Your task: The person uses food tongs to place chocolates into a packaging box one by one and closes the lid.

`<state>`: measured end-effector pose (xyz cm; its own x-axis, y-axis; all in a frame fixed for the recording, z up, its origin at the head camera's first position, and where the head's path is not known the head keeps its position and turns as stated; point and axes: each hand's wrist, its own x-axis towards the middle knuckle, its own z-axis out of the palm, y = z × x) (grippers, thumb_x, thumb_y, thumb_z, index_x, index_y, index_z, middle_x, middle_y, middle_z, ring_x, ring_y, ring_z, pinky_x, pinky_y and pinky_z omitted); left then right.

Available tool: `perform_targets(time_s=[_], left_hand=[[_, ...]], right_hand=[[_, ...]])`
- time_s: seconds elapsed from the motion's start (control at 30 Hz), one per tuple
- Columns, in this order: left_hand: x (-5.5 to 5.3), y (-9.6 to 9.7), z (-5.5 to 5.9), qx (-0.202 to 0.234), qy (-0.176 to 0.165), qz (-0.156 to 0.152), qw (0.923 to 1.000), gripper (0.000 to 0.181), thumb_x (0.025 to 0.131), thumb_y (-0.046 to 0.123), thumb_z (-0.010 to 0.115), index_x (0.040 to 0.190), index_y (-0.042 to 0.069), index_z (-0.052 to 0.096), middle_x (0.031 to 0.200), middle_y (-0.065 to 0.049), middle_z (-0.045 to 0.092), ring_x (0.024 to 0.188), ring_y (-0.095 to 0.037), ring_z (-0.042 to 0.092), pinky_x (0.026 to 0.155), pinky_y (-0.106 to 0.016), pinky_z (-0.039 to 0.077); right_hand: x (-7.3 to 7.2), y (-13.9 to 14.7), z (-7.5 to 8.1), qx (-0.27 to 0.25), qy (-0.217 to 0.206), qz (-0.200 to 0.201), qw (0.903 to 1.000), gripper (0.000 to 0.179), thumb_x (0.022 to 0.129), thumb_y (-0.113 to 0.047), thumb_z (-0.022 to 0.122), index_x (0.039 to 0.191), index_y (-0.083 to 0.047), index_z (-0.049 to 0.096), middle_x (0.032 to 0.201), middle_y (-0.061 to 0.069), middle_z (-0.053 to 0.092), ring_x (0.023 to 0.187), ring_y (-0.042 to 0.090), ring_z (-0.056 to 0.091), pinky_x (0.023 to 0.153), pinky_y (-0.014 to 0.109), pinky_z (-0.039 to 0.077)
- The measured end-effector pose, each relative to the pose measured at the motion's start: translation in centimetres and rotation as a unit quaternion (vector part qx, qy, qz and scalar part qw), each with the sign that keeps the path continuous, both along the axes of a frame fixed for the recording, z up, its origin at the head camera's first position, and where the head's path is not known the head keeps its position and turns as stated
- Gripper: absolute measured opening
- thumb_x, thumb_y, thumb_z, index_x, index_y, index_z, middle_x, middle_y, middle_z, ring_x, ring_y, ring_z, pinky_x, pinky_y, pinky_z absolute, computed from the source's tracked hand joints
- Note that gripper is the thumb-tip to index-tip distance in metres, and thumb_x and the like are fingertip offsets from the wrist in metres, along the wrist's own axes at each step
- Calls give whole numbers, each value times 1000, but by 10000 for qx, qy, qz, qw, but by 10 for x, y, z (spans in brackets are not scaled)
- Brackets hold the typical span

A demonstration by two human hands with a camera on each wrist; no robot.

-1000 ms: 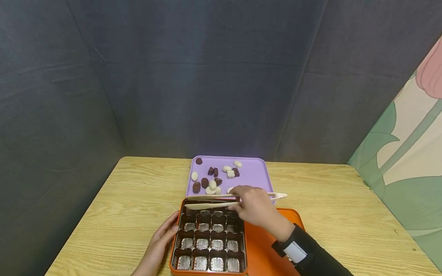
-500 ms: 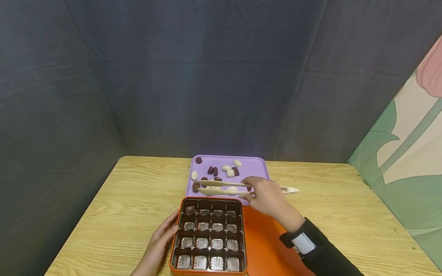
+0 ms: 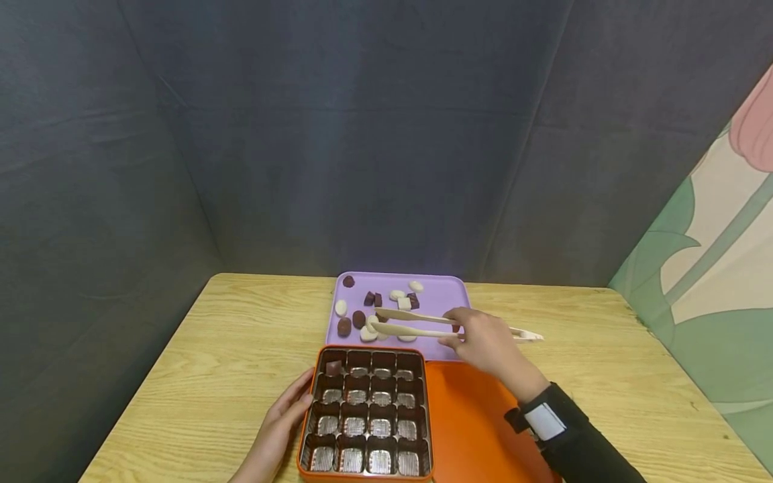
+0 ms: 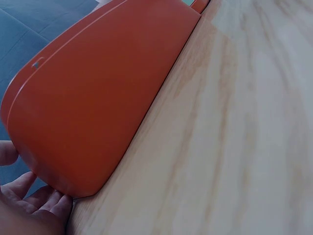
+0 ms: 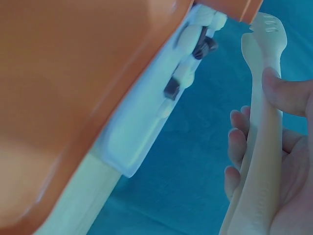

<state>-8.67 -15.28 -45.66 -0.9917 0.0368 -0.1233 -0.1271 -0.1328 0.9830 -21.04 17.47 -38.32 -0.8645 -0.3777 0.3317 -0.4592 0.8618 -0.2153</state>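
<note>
My right hand (image 3: 486, 339) holds a pair of pale tongs (image 3: 417, 332), whose arms stand apart with nothing seen between their tips. Their tips hover above the near part of a purple tray (image 3: 443, 295) that bears several dark and white chocolates. My left hand (image 3: 284, 416) lies against the left side of an orange box (image 3: 430, 429), its fingers touching the wall near a corner in the left wrist view. Inside the box is a brown divided insert (image 3: 368, 402). One dark square chocolate (image 3: 333, 367) sits in its far left compartment.
An orange tray or lid (image 3: 471, 416) lies directly right of the box, under my right forearm. The wooden table (image 3: 199, 376) carries everything. A dark cloth (image 3: 374, 168) hangs behind it, and a flower-patterned panel (image 3: 712, 282) stands at the right.
My right hand has moved with the tongs from over the box to the right and farther out, over the purple tray. The dark chocolate in the box has come into view. My left hand stays put.
</note>
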Motion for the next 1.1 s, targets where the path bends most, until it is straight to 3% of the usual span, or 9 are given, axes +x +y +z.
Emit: perform_targets(time_s=[0.4,1.1], left_hand=[[1,-1,2,62,19,-56,10000,44,88,24,47,130,18,37,136,-1,31,122,-19,27,95,-32,27],[1,0,2,56,-51,-13,10000,45,87,26,47,131,18,37,136,0,31,122,-18,27,95,-31,27]], right_hand=[[-9,24,-17,107,-264,-220,9994,37,67,-39,70,93,-14,62,71,-7,53,53,10,43,47,24,35],[-10,31,-30,251,-592,-262,9976,41,68,-39,70,98,-12,62,74,-3,57,56,10,45,52,25,39]])
